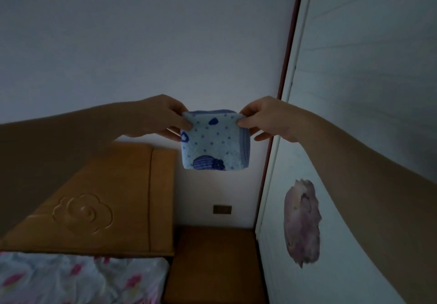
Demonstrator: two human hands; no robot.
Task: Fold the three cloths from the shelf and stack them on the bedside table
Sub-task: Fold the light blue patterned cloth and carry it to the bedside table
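A light blue cloth point(214, 141) with dark blue dots and flower prints hangs in the air, folded into a small square. My left hand point(163, 118) pinches its upper left corner and my right hand point(264, 120) pinches its upper right corner. The cloth is held well above the brown wooden bedside table point(214, 263), whose top shows nothing on it. No other cloth and no shelf are in view.
A wooden headboard point(111, 199) with a carved flower stands left of the table, above a bed with a floral sheet point(78, 277). A white door or cabinet panel point(354, 114) with a purple sticker point(302, 223) runs along the right. A wall socket point(222, 209) sits above the table.
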